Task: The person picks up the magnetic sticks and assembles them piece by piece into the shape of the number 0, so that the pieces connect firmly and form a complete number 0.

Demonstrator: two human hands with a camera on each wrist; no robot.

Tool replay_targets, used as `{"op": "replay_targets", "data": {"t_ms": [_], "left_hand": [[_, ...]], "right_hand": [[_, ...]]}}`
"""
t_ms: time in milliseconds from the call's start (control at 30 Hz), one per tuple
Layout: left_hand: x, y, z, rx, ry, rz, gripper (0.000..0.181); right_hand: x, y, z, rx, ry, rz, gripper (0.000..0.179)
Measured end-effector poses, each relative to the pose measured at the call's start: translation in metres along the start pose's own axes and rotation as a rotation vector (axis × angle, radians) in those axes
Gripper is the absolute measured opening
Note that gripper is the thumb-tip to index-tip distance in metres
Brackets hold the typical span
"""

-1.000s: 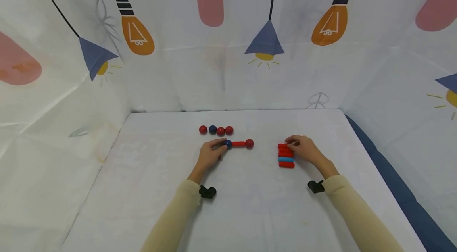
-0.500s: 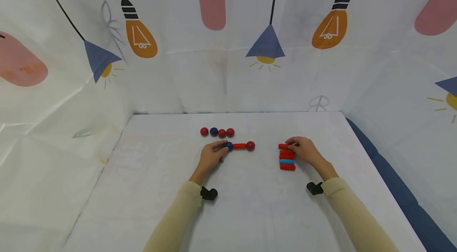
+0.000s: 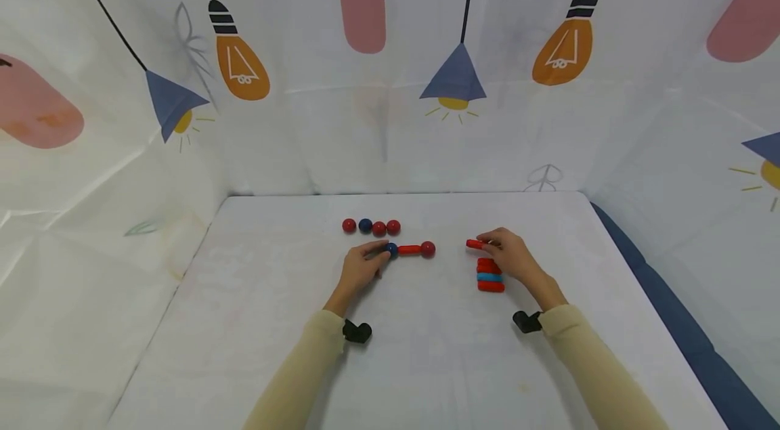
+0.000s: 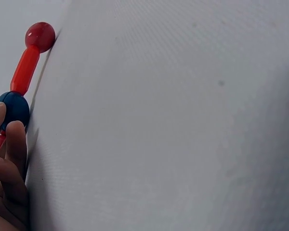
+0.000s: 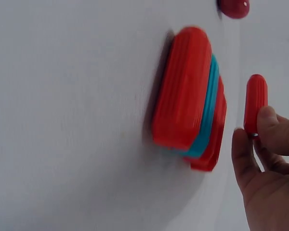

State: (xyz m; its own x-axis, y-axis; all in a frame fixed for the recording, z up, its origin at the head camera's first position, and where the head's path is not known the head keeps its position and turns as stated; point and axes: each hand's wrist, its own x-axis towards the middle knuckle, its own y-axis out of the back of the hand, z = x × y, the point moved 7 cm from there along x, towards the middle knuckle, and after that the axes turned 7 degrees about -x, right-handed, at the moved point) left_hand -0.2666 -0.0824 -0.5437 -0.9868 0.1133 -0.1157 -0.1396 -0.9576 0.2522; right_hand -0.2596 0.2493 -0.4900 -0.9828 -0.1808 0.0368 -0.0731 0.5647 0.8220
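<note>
- Head view: a person's left hand (image 3: 358,271), in a cream sleeve (image 3: 300,363), pinches a blue ball (image 3: 393,250) between thumb and fingertips, left of centre on a white table (image 3: 426,362).
- Head view: a joined rod (image 3: 409,250), red, runs rightward from that ball to an end ball (image 3: 428,250), also red.
- Head view: the right hand (image 3: 513,256) pinches a loose rod (image 3: 474,244), red, just beyond a group of rods (image 3: 490,277), which lie side by side: red ones with a light blue one among them.
- Head view: a row of balls (image 3: 379,229) sits beyond the left hand: red, blue, red, red from left to right. Behind the table hangs a white sheet (image 3: 329,139) printed with lamps and bulbs.
- Left wrist view: thumb and fingertip press the blue ball from either side; the joined rod and end ball extend from it. Something red shows behind the fingers, too hidden to identify.
- Right wrist view: thumb and fingers grip the loose rod near one end, apart from the grouped rods. A red ball is cut off at the top edge.
</note>
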Motion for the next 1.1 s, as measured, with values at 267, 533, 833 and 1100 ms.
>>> {"op": "replay_targets", "data": {"t_ms": [267, 533, 833, 1100], "left_hand": [[0.0, 0.001, -0.001, -0.003, -0.007, 0.002, 0.038], [0.0, 0.001, -0.001, -0.01, 0.005, 0.007, 0.037], [0.0, 0.0, 0.0, -0.019, 0.003, 0.007, 0.038], [0.001, 0.0, -0.002, -0.01, 0.0, 0.012, 0.038]], "right_hand": [[0.001, -0.019, -0.021, 0.045, -0.007, -0.047, 0.026], [0.001, -0.04, -0.043, 0.08, 0.063, -0.047, 0.027], [0.003, -0.056, -0.06, 0.123, 0.076, -0.041, 0.026], [0.006, -0.075, -0.076, 0.121, 0.068, -0.045, 0.027]]}}
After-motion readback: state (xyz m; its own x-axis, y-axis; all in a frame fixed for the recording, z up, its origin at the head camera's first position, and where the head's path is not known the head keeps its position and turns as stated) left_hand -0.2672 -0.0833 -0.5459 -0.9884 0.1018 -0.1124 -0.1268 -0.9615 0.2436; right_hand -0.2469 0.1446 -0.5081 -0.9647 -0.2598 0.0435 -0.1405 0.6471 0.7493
